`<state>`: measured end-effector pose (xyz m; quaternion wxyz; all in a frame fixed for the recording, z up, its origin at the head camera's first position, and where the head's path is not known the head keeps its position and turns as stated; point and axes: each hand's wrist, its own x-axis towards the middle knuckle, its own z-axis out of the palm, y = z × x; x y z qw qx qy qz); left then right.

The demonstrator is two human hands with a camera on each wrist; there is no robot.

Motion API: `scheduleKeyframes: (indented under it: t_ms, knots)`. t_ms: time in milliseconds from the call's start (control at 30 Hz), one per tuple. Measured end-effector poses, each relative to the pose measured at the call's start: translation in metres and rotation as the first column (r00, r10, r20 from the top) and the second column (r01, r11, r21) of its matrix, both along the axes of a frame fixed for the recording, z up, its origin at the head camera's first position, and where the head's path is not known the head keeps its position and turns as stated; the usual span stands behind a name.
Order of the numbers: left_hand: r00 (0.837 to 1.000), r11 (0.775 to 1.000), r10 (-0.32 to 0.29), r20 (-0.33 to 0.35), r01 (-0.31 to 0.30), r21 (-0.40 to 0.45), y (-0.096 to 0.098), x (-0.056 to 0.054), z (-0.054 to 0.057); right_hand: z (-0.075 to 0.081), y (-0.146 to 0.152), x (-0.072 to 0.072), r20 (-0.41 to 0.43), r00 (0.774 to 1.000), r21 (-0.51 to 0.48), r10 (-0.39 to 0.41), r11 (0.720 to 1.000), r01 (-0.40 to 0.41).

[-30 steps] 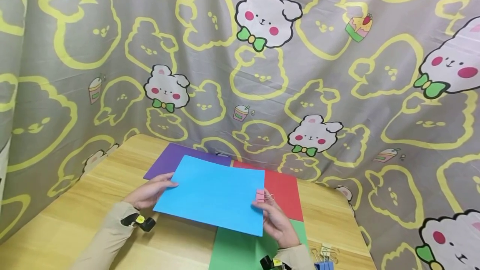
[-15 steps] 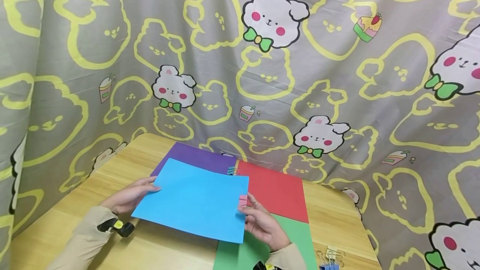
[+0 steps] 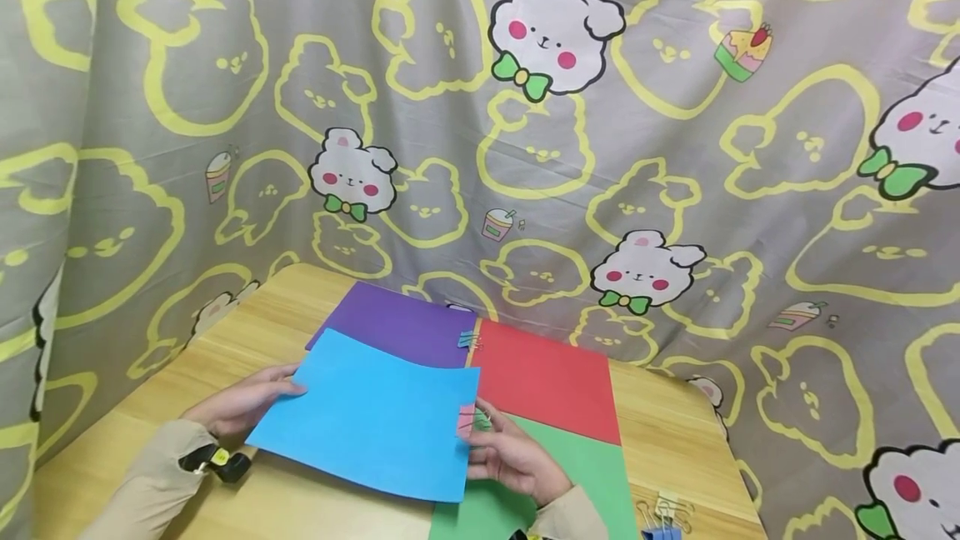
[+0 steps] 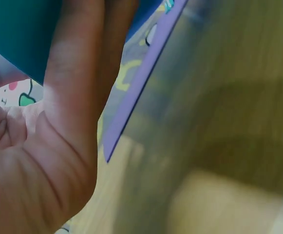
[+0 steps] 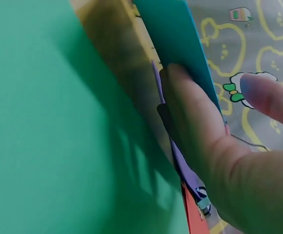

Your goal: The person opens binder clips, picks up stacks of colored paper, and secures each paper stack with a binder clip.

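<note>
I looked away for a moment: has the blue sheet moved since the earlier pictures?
Yes. In the head view, the blue sheet has shifted left and lower against the red sheet, whose lower left part, hidden before, now mostly shows.

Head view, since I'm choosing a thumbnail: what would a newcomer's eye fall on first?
Probably the bright blue sheet, held between the left hand and right hand, with a pink binder clip on its right edge. Next, the purple sheet, red sheet and green sheet, showing past its far and right edges on the wooden table. Behind everything, the grey curtain with white cartoon faces competes for attention.
</note>
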<state>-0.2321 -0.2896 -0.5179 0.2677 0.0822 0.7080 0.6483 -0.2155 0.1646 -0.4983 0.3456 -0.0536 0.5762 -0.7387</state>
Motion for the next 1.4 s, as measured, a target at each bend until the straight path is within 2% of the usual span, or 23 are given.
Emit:
scheduleKeyframes:
  t_ms: [300,567,700,833,933,1067,1167,1400]
  knots:
    - [0.997,0.994,-0.080,0.017,0.079,0.080,-0.014,0.002,-0.008,-0.005,-0.002,0.004,-0.015,0.999,0.046,0.045,0.998,-0.044]
    - [0.998,0.998,-0.068,0.009,0.068,0.011,-0.014,0.004,-0.008,-0.002,-0.002,0.009,-0.024,0.998,0.087,0.060,0.995,-0.058]
    - [0.999,0.999,-0.042,0.012,0.042,-0.035,-0.016,0.006,-0.006,0.000,-0.001,0.012,-0.051,0.997,0.116,0.060,0.992,-0.054]
    - [0.999,0.997,-0.027,0.016,0.028,-0.077,-0.023,0.008,0.001,0.003,-0.002,0.014,-0.080,0.995,0.141,0.059,0.989,-0.047]
    - [1.000,0.992,-0.016,-0.005,0.016,-0.128,-0.029,0.010,0.010,0.005,-0.003,0.015,-0.082,0.995,0.149,0.058,0.988,-0.045]
    - [0.998,0.973,0.032,-0.056,-0.044,-0.228,-0.035,0.015,0.025,0.006,-0.004,0.014,-0.082,0.995,0.158,0.050,0.987,-0.037]
    - [0.997,0.958,0.051,-0.065,-0.067,-0.278,-0.038,0.019,0.032,0.005,-0.005,0.014,-0.084,0.995,0.164,0.047,0.986,-0.033]
    - [0.995,0.947,0.061,-0.079,-0.082,-0.310,-0.044,0.024,0.037,0.007,-0.009,0.013,-0.096,0.993,0.155,0.071,0.986,-0.056]
